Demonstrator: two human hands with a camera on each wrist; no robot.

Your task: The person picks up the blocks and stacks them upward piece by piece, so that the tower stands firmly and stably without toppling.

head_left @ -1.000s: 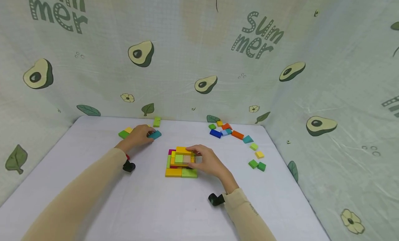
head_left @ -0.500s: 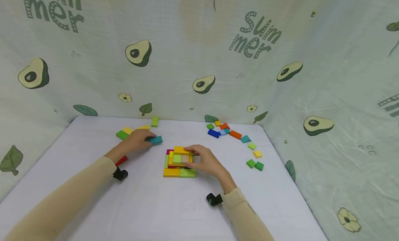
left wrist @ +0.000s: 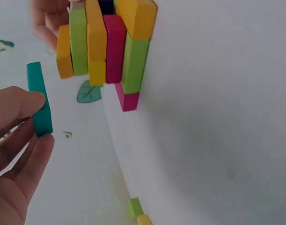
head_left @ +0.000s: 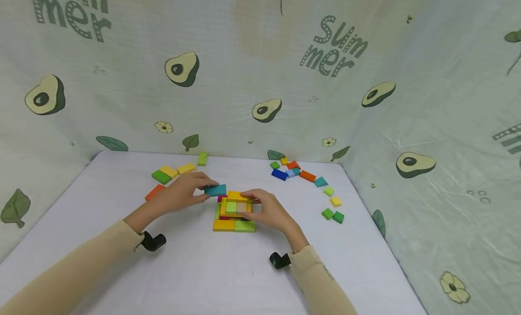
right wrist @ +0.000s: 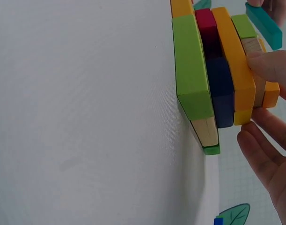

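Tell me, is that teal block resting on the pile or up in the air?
In the air: the left hand pinches the teal block beside the stack, apart from it.

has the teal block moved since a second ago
Yes. The left hand pinches the teal block and has carried it right and nearer, from beside the yellow blocks at the back left to the stack's far left corner.

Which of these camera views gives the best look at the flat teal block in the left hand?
The left wrist view: the flat teal block shows edge-on, pinched in the left hand. The head view shows it small; the right wrist view catches one end.
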